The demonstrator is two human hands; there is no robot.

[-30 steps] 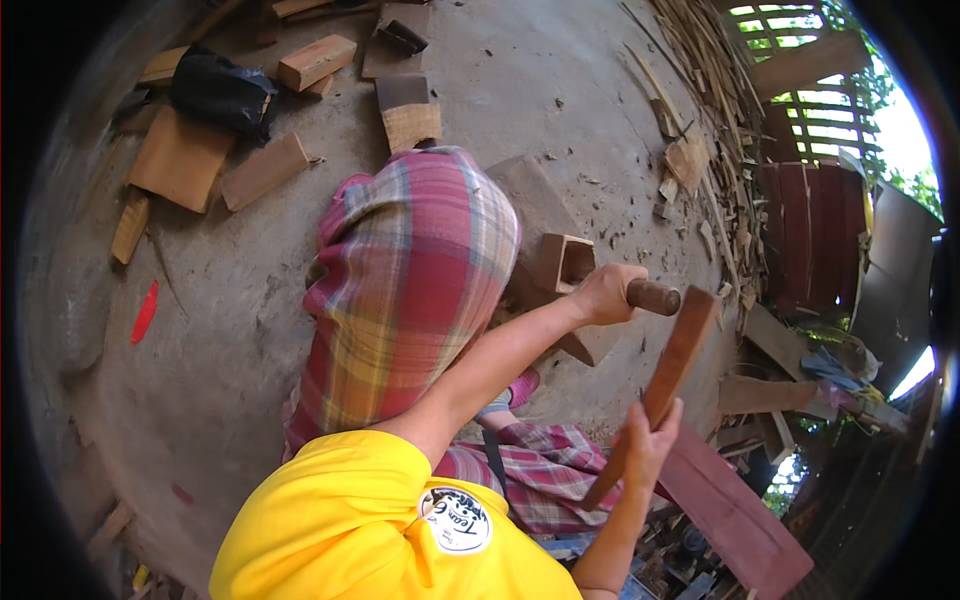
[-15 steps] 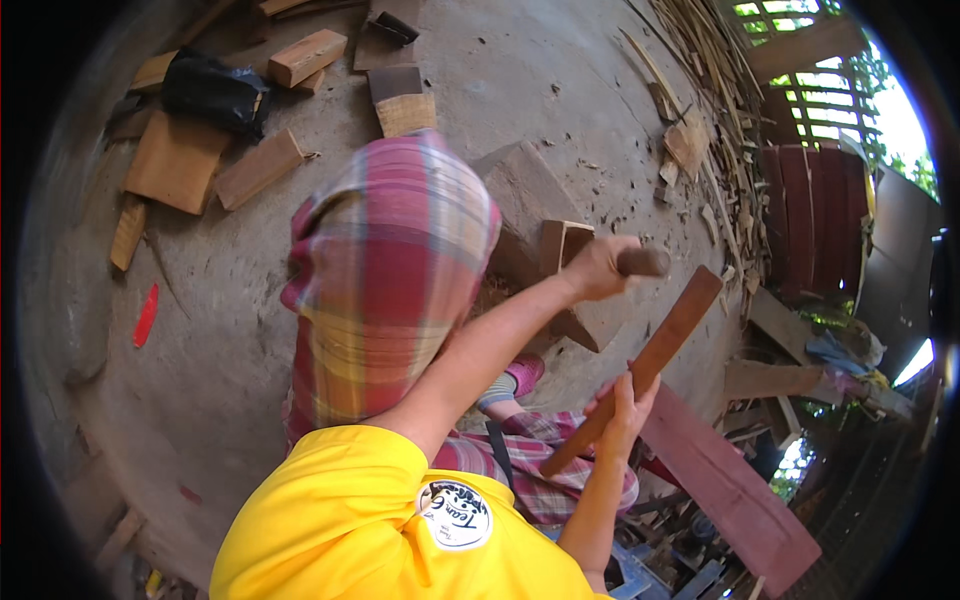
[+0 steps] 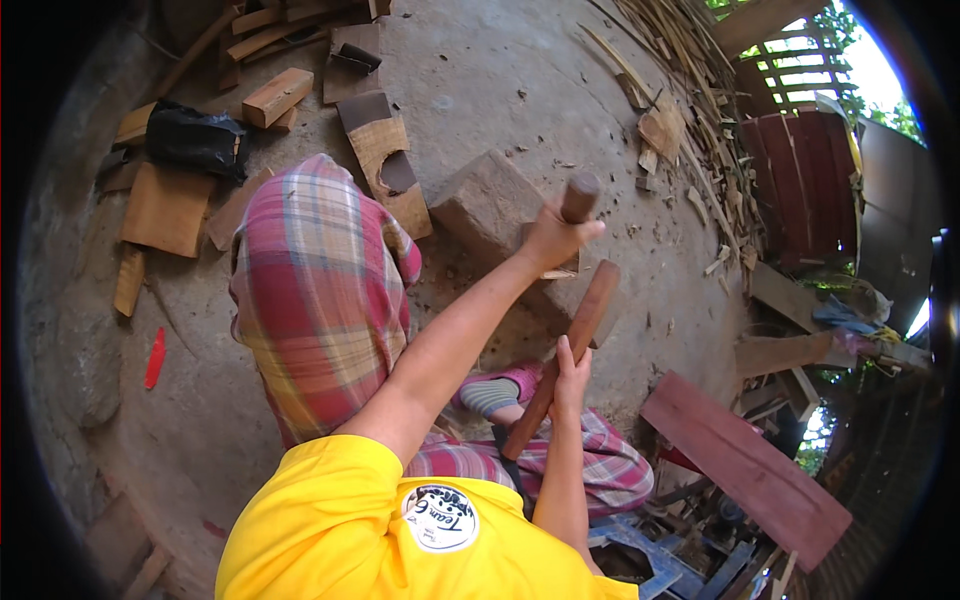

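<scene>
My left hand (image 3: 555,238) is closed around a round brown wooden handle (image 3: 580,197) whose blunt end sticks up past my fingers. Whatever the handle leads to below is hidden by the hand. Under that hand shows a bit of a pale-edged wood block (image 3: 562,271), beside a large squared block (image 3: 490,205) on the floor. Lower right, my right hand (image 3: 571,378) grips a long reddish-brown wooden bar (image 3: 590,305) near its middle. The bar slants from over my lap up toward the blocks, its upper end just short of my left hand.
Plaid cloth covers my raised left knee (image 3: 320,290). Wood offcuts (image 3: 165,210) and a black-wrapped bundle (image 3: 195,140) lie left; a notched wood piece (image 3: 380,150) lies ahead. A reddish plank (image 3: 745,465) is at right, near blue metal parts (image 3: 660,565). Scrap strips (image 3: 690,120) line the far right.
My left hand has turned, so the handle now points upward instead of sideways. The bar in my right hand has tipped steeper and rolled. The whole view has shifted a little.
</scene>
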